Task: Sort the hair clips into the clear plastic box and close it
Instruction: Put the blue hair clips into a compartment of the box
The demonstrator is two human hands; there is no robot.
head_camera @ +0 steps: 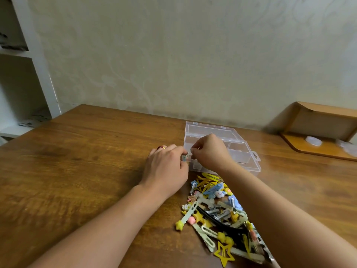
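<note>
Both hands are meeting at the near left corner of the clear box (222, 147), which is sitting on the table (87, 161) just beyond the heap of clips (222, 215). The left hand (166, 167) is pinching a small pale clip (185, 158) between thumb and forefinger, its grip narrow around it; the right hand (210, 151) is curling its fingertips at the same spot, and I cannot tell whether it is holding the clip too or only touching the box edge. The box is looking closed or nearly so, though the lid is too transparent to judge. The clips are likely handling as light, stiff, slick little pieces, best taken by the flat long sides with fingertips. The box is probably light and thin-walled, so it is wanting a steadying hand at a corner while the lid is lifting at the front tab.
</note>
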